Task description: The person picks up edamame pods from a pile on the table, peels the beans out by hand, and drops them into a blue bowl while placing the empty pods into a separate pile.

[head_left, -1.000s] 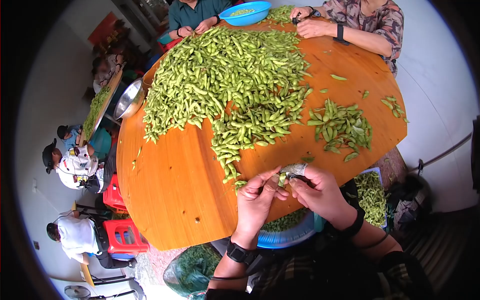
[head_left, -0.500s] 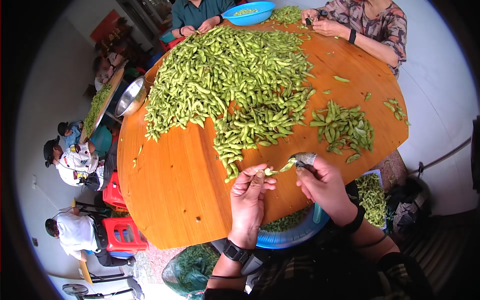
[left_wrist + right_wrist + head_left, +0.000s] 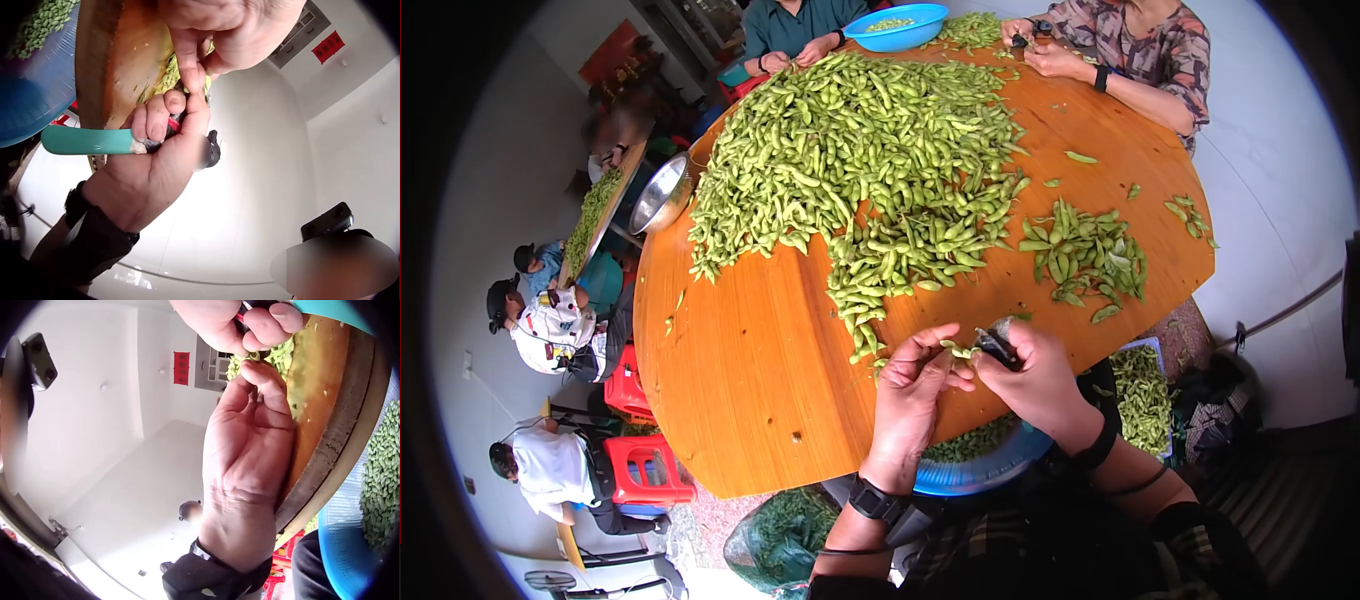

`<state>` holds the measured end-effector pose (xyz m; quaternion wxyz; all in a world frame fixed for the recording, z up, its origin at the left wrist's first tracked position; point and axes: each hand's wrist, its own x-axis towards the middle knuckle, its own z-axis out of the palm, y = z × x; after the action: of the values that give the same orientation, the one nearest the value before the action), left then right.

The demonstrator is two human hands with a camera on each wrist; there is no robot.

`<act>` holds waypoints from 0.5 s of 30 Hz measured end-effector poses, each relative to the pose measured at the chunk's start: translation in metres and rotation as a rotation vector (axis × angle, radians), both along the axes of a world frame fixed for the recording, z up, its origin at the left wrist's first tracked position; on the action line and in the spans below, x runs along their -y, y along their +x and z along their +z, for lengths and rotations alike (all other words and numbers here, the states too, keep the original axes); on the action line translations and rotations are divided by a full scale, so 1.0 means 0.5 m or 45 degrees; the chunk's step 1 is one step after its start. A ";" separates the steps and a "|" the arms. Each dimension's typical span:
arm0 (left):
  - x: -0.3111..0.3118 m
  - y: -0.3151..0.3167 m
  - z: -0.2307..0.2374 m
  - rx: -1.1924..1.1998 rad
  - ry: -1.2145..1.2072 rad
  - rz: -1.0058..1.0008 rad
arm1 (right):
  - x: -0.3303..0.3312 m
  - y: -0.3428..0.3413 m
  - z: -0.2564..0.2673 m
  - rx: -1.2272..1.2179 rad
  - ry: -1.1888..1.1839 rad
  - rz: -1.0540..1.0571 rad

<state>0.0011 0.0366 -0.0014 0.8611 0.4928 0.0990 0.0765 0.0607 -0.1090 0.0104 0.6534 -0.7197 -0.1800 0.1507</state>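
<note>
Above the near table edge, my left hand [image 3: 908, 395] pinches a green soybean pod [image 3: 960, 349] between thumb and fingers. My right hand [image 3: 1040, 382] meets it from the right, fingertips close at the pod. Its fingers curl round a tool with a teal handle [image 3: 87, 140], wrapped in black near the fingers, with a red band; the working end is hidden. Grey and black wrapping [image 3: 998, 335] shows at the right fingers. Beyond the hands, a large heap of soybean pods [image 3: 850, 165] covers much of the wooden table [image 3: 740, 400].
A smaller pod pile [image 3: 1085, 255] lies to the right. Under the near table edge is a blue basin [image 3: 990, 478] of shelled beans, with a crate of pods [image 3: 1142, 400] beside it. A metal bowl [image 3: 662, 195] sits at the left edge. Two people work across the table.
Half a second ago the hands were apart with a pod stretched towards the right hand; now they have come together again at a pod. The teal handle has gone from the head view.
</note>
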 end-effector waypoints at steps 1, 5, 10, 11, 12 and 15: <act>0.004 0.001 0.006 0.001 -0.001 -0.002 | 0.004 0.002 0.007 0.175 -0.111 -0.067; 0.013 0.000 0.007 -0.048 0.229 -0.075 | 0.007 0.001 0.006 0.958 -0.425 -0.226; -0.001 0.000 -0.007 -0.010 0.218 -0.188 | 0.014 0.002 0.029 0.317 -0.205 -0.035; 0.003 -0.001 -0.004 -0.012 0.220 -0.183 | 0.018 0.013 0.010 0.144 -0.080 0.000; 0.011 -0.001 -0.002 -0.021 0.203 -0.011 | 0.018 0.019 0.004 0.137 -0.085 -0.050; 0.018 -0.002 -0.005 -0.031 0.319 0.193 | 0.018 0.014 0.019 0.254 -0.161 -0.120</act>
<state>0.0000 0.0274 -0.0041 0.7833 0.5885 0.1362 0.1472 0.0677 -0.1178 0.0197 0.5920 -0.7784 -0.2004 0.0585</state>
